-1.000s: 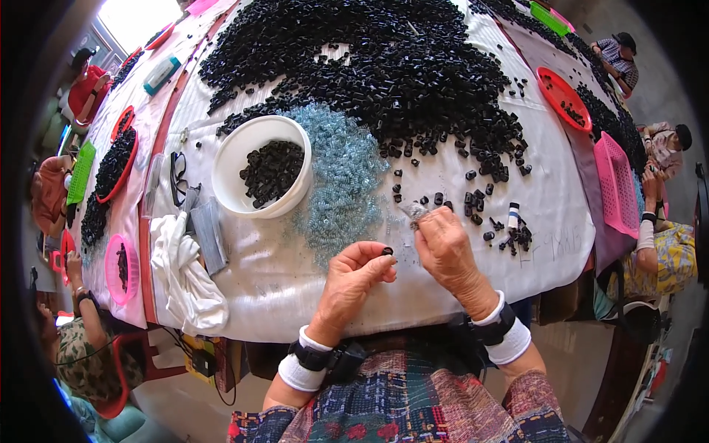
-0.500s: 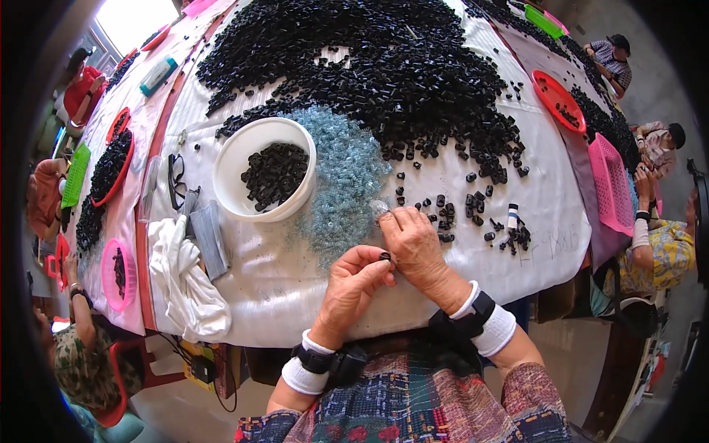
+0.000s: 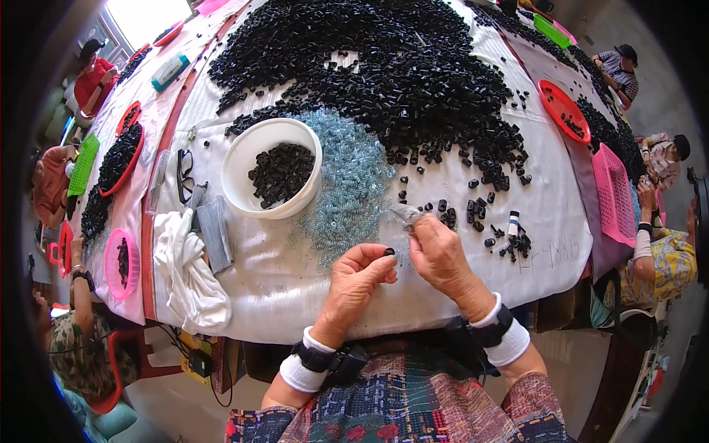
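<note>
My left hand [image 3: 351, 286] pinches a small black plastic cap [image 3: 388, 252] between thumb and forefinger, over the near part of the table. Just right of it, my right hand [image 3: 444, 260] is closed, with something grey and wrinkled [image 3: 405, 214] at its fingertips. Whether that is a finger wrap or a held thing I cannot make out. Beyond the hands lies a pile of clear bluish plastic rings [image 3: 341, 188]. A white tub [image 3: 235, 193] left of that pile has black caps [image 3: 282, 176] inside. Loose black pieces [image 3: 476, 210] lie right of my right hand.
A huge heap of black plastic parts [image 3: 369, 74] covers the far table. Eyeglasses [image 3: 185, 176], a white cloth [image 3: 185, 273] and a grey folded cloth [image 3: 214, 232] lie at the left. A small white bottle [image 3: 513, 223] stands at the right. Other people work along both sides, near coloured baskets [image 3: 613, 196].
My right hand has moved away from the left, to the right and slightly up, bringing the grey thing clear of the rings. The left hand still pinches the black cap.
</note>
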Motion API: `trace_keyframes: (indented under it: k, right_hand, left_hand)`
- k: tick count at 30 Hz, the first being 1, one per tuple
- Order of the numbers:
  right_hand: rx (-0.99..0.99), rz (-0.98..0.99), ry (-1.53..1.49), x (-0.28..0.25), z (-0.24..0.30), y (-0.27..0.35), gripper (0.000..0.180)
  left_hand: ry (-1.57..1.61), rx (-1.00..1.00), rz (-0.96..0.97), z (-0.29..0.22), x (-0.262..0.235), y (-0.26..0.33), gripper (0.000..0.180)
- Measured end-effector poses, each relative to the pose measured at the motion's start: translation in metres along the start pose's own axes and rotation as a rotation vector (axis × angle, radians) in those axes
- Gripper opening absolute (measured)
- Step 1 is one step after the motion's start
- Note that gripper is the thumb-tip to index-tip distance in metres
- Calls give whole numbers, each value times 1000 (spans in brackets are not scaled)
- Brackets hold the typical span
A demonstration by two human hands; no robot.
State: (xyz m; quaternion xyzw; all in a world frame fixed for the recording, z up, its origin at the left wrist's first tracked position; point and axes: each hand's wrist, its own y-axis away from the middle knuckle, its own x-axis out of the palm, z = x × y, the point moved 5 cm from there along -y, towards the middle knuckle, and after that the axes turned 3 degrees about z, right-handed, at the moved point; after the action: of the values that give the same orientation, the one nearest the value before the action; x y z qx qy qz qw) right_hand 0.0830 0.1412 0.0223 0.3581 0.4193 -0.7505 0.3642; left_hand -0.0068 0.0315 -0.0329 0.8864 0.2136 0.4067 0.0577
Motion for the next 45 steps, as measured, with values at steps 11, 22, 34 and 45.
trace_keyframes:
  k: [11, 22, 34, 45]
  right_hand:
    - [-79, 42, -262, -40, 25, 3, 18]
    - [30, 27, -445, -44, 22, 12, 21]
    - [34, -127, -425, -40, 14, 21, 31]
    - [223, -213, -472, -33, 14, 27, 26]
  left_hand:
    - [-428, 120, -44, -7, 24, 1, 17]
    - [-320, 100, 73, 0, 23, -1, 22]
    - [-278, 58, 107, 1, 26, -2, 18]
    - [-266, 37, 88, 5, 20, -2, 20]
